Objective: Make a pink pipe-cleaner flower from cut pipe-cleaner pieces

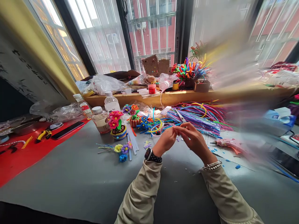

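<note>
Meeting over the desk (93, 177), your left hand (166, 140) and right hand (194, 140) hide whether the grip is closed on anything, and the scissors (181, 117) lie just past them, pointing away, nearer your right

To your left, a red mat (14, 168) bears a dark phone (67, 130), yellow-and-black pliers (43, 136) and a metal bowl (26, 128). Near its far corner you have 3 bottles: a red-labelled bottle (84, 108), a squat bottle (100, 120) of cloudy liquid and a clear bottle (111, 102) behind it. Ahead of you, a wooden ledge (140, 100) carries a clear plastic bag (106, 84), 2 brown boards (150, 65) and a small red jar (152, 89). Beyond is a barred window (151, 28); a yellow-edged hanging (39, 37) slants at your left. Far right, you see a blue-and-white packet (280, 120), partly blurred.
</note>
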Motion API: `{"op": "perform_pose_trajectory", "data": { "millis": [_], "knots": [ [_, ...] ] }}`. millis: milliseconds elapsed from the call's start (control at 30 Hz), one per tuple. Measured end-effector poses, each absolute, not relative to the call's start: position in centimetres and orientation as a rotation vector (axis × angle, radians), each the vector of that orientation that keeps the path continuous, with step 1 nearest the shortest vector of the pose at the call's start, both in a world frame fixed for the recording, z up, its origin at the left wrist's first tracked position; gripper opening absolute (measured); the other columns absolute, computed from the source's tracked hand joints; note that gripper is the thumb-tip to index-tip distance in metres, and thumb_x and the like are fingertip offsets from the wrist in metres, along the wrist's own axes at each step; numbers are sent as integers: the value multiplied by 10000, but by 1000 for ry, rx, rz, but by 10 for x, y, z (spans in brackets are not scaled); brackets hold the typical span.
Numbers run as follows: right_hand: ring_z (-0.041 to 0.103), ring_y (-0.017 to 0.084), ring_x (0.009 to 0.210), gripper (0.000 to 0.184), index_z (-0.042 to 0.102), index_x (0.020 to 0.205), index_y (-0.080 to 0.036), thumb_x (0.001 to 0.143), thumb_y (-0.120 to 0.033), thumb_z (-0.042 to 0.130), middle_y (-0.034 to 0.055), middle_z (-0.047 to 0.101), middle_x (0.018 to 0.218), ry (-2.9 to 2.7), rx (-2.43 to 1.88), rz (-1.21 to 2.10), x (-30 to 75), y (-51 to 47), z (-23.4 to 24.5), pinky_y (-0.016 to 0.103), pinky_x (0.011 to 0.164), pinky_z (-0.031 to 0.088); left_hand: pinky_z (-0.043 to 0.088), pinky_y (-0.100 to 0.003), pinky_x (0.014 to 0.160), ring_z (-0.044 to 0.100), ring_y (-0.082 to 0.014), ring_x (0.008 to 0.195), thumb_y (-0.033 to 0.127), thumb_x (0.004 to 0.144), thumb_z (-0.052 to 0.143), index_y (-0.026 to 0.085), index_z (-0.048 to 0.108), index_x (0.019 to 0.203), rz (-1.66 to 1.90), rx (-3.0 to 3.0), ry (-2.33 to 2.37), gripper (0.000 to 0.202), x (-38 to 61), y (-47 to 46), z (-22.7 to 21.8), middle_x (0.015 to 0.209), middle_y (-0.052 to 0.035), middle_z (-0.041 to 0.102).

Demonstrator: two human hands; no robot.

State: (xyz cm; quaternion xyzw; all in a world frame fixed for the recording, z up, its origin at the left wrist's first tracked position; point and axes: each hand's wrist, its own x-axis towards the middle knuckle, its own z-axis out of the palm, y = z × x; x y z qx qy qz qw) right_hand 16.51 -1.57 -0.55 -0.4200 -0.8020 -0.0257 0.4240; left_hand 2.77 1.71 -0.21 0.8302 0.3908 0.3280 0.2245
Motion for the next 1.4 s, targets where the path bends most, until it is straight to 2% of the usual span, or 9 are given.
{"op": "perform_pose_trajectory", "data": {
  "millis": [133, 400, 500, 800, 1033, 1233, 1400],
  "knots": [
    [490, 120, 627, 362, 497, 1134, -282, 825, -144, 371, 52, 508, 910, -2100, -1088, -118, 169, -17, -5, 260, 581, 447, 387, -268, 623, 471, -134, 640, 231, 848, 236, 163, 466, 656, 810, 2351, 1028, 307, 25, 15, 2, 681, -34, 532],
    [556, 147, 701, 325, 484, 1125, -272, 815, -202, 418, 52, 535, 920, -2148, -1135, -122, 175, -19, -1, 248, 563, 450, 389, -257, 696, 512, -138, 742, 301, 861, 223, 158, 529, 700, 682, 2402, 933, 373, 19, 10, 10, 775, -33, 580],
    [564, 161, 719, 271, 492, 1074, -247, 811, -225, 429, 52, 540, 924, -2172, -1193, -129, 177, -19, -1, 246, 537, 438, 384, -258, 723, 520, -142, 769, 323, 862, 226, 156, 542, 725, 663, 2423, 906, 383, 18, 9, 12, 802, -35, 589],
    [543, 138, 601, 153, 489, 910, -205, 808, -291, 416, 40, 535, 861, -2167, -1271, -190, 177, -19, -2, 225, 438, 368, 382, -250, 697, 521, -145, 768, 321, 853, 259, 165, 547, 729, 624, 2506, 931, 350, 16, 7, 14, 791, -29, 595],
    [545, 147, 636, 132, 474, 854, -194, 830, -299, 398, 54, 523, 872, -2132, -1260, -139, 174, -18, -3, 236, 480, 389, 364, -245, 642, 525, -144, 732, 346, 865, 209, 174, 521, 716, 656, 2589, 1008, 386, 16, 7, 11, 757, -23, 589],
    [544, 145, 645, 88, 487, 820, -206, 824, -265, 421, 43, 525, 867, -2064, -1229, -80, 175, -17, -3, 250, 544, 415, 337, -242, 555, 537, -152, 690, 380, 858, 238, 198, 473, 877, 746, 2587, 1137, 298, 18, 3, 10, 799, -19, 592],
    [550, 155, 683, 96, 512, 801, -202, 816, -268, 443, 45, 533, 854, -1999, -1214, -42, 175, -15, -4, 259, 579, 425, 341, -239, 564, 548, -155, 708, 339, 869, 222, 200, 488, 820, 755, 2645, 1176, 304, 21, 4, 10, 786, -21, 598]
  ]
}}
